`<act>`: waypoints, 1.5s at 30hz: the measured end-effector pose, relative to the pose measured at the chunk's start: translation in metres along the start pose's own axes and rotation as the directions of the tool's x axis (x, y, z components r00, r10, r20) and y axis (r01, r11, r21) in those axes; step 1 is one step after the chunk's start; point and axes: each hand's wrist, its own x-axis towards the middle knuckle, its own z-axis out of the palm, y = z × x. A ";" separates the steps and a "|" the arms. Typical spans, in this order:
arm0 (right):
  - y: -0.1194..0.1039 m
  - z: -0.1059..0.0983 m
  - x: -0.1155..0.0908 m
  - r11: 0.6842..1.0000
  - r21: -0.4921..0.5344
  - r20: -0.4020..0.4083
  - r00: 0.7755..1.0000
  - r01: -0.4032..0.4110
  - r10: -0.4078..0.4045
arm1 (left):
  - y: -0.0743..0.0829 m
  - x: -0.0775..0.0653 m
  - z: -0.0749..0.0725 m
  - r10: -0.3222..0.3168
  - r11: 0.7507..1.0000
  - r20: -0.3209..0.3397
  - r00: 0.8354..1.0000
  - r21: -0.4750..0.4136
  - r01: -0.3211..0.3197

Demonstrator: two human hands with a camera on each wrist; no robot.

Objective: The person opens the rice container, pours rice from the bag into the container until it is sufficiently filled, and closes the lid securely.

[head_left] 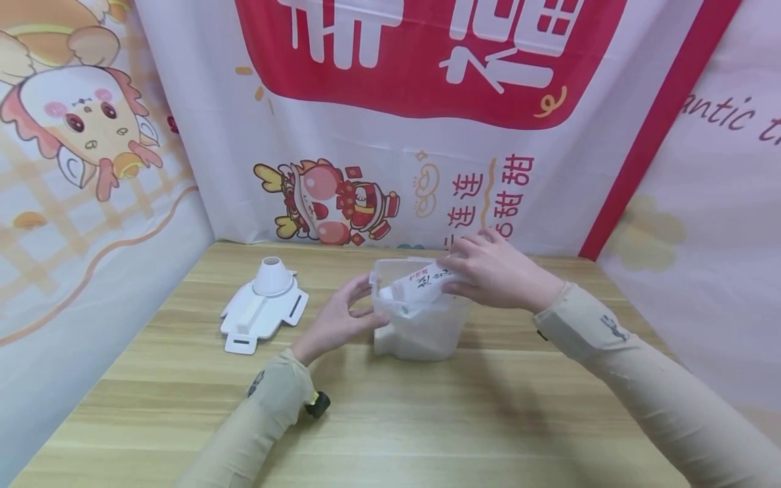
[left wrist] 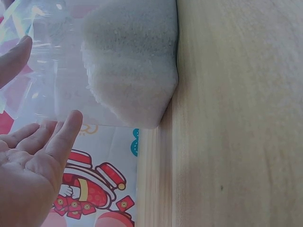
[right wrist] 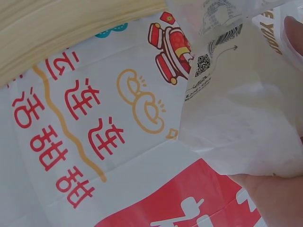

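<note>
Printed bag (head_left: 427, 288), centre of the head view: tilted, lower left end within the mouth of the translucent container (head_left: 421, 342). Right hand (head_left: 497, 271) grips the bag's right end, fingers curled over it. White grains (left wrist: 132, 61), upper middle of the left wrist view, form a sloping heap inside the container. Left hand (head_left: 338, 318), left of the container, has thumb and fingers spread wide at the wall; cannot tell whether they press.

Risks (judged): limp film could fold or slip under the right hand, sending any remaining contents over the rim onto the table (head_left: 427, 427). A bag tugging at the rim could tip the container, loosely braced as it seems. White lid (head_left: 262, 312), left of frame, lies well apart; stray grains unlikely there.
</note>
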 end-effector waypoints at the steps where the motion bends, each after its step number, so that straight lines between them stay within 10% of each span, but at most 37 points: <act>1: 0.000 0.000 0.000 1.000 -0.002 0.004 1.000 0.001 -0.001 | 0.000 0.000 0.000 0.005 1.000 0.002 1.000 -0.003 -0.005; 7: 0.001 -0.001 0.001 1.000 -0.018 0.006 1.000 0.005 -0.005 | -0.002 0.003 0.001 0.017 1.000 -0.003 1.000 -0.002 -0.017; 14: 0.001 -0.004 0.002 0.999 -0.010 -0.019 0.999 0.030 -0.030 | 0.031 -0.008 0.005 0.013 0.999 0.004 1.000 -0.034 -0.012; 45: -0.008 -0.024 0.004 0.982 -0.164 -0.040 0.994 0.095 -0.103 | -0.001 0.000 0.001 0.020 1.000 0.000 1.000 0.000 -0.020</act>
